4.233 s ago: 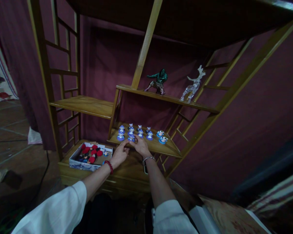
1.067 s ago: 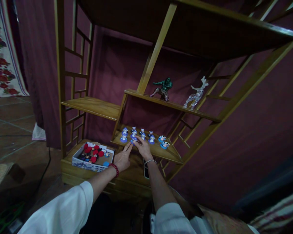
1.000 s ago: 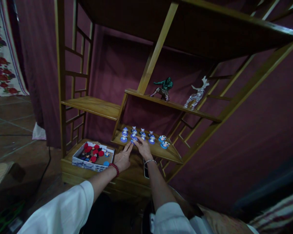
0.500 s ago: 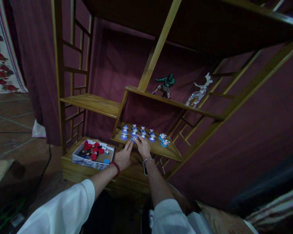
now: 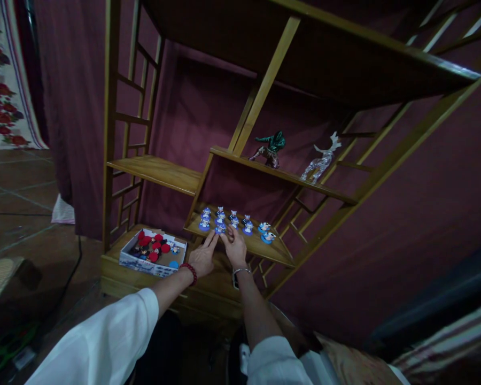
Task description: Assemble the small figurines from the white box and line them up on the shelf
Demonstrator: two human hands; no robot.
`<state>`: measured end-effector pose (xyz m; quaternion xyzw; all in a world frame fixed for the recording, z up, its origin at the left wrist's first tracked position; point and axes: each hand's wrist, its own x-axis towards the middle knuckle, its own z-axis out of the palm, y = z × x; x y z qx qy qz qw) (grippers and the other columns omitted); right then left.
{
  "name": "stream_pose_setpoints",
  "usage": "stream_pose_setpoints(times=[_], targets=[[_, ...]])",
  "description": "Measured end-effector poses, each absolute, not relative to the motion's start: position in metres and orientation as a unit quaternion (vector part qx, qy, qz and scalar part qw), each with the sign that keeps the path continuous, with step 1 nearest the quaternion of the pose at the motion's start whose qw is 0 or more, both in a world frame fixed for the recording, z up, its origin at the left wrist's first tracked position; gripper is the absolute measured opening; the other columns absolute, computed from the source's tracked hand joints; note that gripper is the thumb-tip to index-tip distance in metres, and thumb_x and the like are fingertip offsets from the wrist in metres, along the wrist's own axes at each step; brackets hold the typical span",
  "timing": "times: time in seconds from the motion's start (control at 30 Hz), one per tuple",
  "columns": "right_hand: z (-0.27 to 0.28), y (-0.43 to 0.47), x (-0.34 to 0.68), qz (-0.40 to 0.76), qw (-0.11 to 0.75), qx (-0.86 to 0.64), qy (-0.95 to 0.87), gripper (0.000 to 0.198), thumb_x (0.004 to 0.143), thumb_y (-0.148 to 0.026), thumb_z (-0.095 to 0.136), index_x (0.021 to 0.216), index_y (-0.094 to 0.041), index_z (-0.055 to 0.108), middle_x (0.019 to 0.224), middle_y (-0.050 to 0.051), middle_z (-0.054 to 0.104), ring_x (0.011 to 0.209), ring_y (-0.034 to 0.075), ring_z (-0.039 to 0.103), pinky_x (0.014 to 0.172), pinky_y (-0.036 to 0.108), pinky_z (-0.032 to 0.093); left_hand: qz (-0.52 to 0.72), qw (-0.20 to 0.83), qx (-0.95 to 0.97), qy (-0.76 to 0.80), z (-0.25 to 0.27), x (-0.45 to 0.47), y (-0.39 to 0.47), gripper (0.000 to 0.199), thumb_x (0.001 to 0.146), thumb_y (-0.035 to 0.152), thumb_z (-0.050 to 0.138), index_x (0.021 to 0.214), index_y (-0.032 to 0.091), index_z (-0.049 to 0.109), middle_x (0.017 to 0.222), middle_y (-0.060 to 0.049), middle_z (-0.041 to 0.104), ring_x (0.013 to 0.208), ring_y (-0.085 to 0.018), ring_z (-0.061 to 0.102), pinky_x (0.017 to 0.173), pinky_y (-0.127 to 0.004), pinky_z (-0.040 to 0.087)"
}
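Observation:
A small purple-and-white toy figurine on a round base stands at the front of the low wooden shelf. My left hand is at its front left, fingers stretched out and fingertips at the base. On the other side is my right hand, its thumb close to the figurine and its fingers apart; whether it touches the base I cannot tell. Behind stand several similar figurines in rows. To the right are two figurines on blue bases.
A shallow cardboard box with several red-based figurines sits on the lower ledge at left. On the upper shelf stand a dark green crouching statue and a clear deer figure. A wooden upright divides the rack.
The view has shifted slightly. My right fingers have eased a little to the right, so more of the front figurine shows. My left hand stays beside it.

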<state>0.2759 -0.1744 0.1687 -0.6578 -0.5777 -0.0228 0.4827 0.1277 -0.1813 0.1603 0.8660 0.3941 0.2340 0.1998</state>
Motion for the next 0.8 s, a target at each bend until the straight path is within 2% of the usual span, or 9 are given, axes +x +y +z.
stream_pose_setpoints(times=[0.1,0.2,0.3,0.4,0.57,0.8], targets=[[0.164,-0.183,0.268,-0.059,0.514,-0.669,-0.534,0.038,0.077,-0.035,0.044,0.11,-0.017,0.052,0.1,0.008,0.061,0.091,0.016,0.054,0.081,0.03,0.044,0.248,0.205,0.864,0.386,0.156,0.125,-0.185,0.094,0.058,0.001,0.047,0.138,0.027,0.005,0.146,-0.006,-0.001,0.108,-0.023,0.049,0.079,-0.028,0.044],[0.157,-0.19,0.255,-0.073,0.546,-0.679,-0.485,0.035,0.079,-0.035,0.039,0.103,-0.014,0.054,0.091,0.009,0.062,0.081,0.016,0.056,0.073,0.027,0.045,0.273,0.217,0.86,0.372,0.146,0.122,-0.187,0.093,0.057,0.0,0.046,0.138,0.026,0.008,0.146,-0.003,-0.002,0.117,-0.023,0.04,0.087,-0.028,0.041],[0.147,-0.196,0.239,-0.067,0.56,-0.68,-0.469,0.033,0.08,-0.036,0.037,0.096,-0.013,0.055,0.086,0.009,0.061,0.073,0.015,0.056,0.067,0.025,0.045,0.311,0.212,0.858,0.349,0.136,0.119,-0.186,0.091,0.056,0.0,0.045,0.137,0.022,0.012,0.146,-0.001,0.005,0.125,-0.023,0.028,0.096,-0.032,0.034],[0.136,-0.199,0.223,-0.052,0.559,-0.674,-0.481,0.032,0.08,-0.037,0.036,0.094,-0.014,0.055,0.086,0.009,0.061,0.073,0.015,0.056,0.067,0.025,0.044,0.348,0.209,0.853,0.327,0.13,0.115,-0.185,0.086,0.056,0.002,0.045,0.136,0.018,0.018,0.145,-0.002,0.011,0.128,-0.022,0.021,0.102,-0.036,0.027],[0.122,-0.199,0.201,0.002,0.544,-0.673,-0.502,0.033,0.079,-0.038,0.036,0.095,-0.016,0.054,0.087,0.007,0.063,0.074,0.016,0.058,0.069,0.027,0.045,0.367,0.211,0.852,0.309,0.128,0.104,-0.185,0.07,0.063,0.008,0.045,0.131,0.015,0.029,0.143,-0.007,0.019,0.129,-0.021,0.019,0.105,-0.04,0.022],[0.108,-0.195,0.177,0.078,0.522,-0.674,-0.516,0.029,0.078,-0.037,0.035,0.091,-0.019,0.054,0.089,0.006,0.064,0.08,0.016,0.059,0.07,0.026,0.046,0.351,0.216,0.839,0.355,0.118,0.084,-0.183,0.061,0.066,0.01,0.046,0.126,0.008,0.035,0.136,-0.014,0.033,0.128,-0.023,0.021,0.106,-0.04,0.019]])
